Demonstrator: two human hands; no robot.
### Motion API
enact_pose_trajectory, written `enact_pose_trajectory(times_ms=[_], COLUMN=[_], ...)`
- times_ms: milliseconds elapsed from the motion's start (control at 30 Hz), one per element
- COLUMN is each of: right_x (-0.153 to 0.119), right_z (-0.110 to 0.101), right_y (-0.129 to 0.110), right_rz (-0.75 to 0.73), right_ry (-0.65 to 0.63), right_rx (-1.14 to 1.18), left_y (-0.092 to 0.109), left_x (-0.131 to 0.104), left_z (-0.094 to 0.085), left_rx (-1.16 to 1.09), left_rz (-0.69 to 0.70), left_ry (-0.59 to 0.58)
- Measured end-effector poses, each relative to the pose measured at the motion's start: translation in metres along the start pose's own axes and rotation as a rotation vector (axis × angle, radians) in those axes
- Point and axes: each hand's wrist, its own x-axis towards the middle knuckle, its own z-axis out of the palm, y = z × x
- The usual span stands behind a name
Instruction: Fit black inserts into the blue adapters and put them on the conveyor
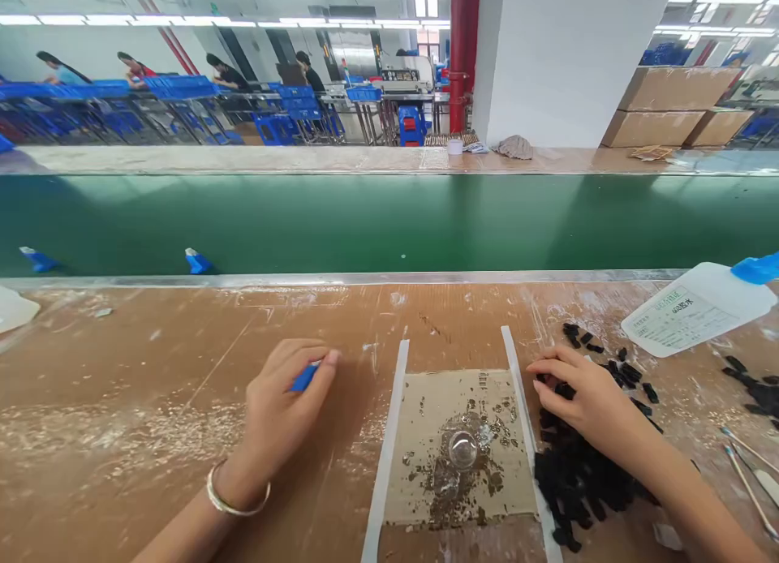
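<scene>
My left hand [289, 413] is curled round a small blue piece [304, 376], mostly hidden by the fingers, above the brown table. My right hand [575, 388] is at the upper left of a pile of small black pieces [578, 486]. Its thumb and fingers are drawn together with black showing between them; the fingers partly cover what they grip. Between the hands lies a stained beige sheet [414, 445], flanked by two white tape strips [389, 433]. A small clear round dish [462, 449] sits on the wet, dark patch of the sheet.
A white bottle with a blue top [694, 307] lies tilted at the right, with cotton swabs [748, 482] below it. Beyond the table edge runs a green conveyor belt [341, 222] carrying two blue pieces with pale tips [196, 261]. Several people work farther back.
</scene>
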Motion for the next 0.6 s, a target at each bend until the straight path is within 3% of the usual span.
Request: enact_pose_trajectory(times_ms=[100,200,367,500,600], right_x=[0.000,-0.005,-0.019,-0.024,-0.024], right_z=[-0.002,0.006,0.028,0.038,0.039], right_y=[-0.012,-0.028,-0.048,-0.050,-0.048], right_rz=[-0.080,-0.190,-0.349,-0.385,-0.399], right_ry=[0.107,0.159,0.047,-0.039,-0.036], right_rx=[0.140,0.178,0.180,0.172,0.204], left_y=[-0.007,-0.009,-0.014,-0.014,-0.012], left_x=[-0.003,-0.005,-0.008,-0.007,-0.007], left_z=[0.021,0.030,0.032,0.032,0.032], left_rx=[0.036,0.218,0.397,0.412,0.416], left_rz=[0.064,0.081,0.022,0.019,0.049], left_ry=[-0.050,-0.089,-0.200,-0.330,-0.345])
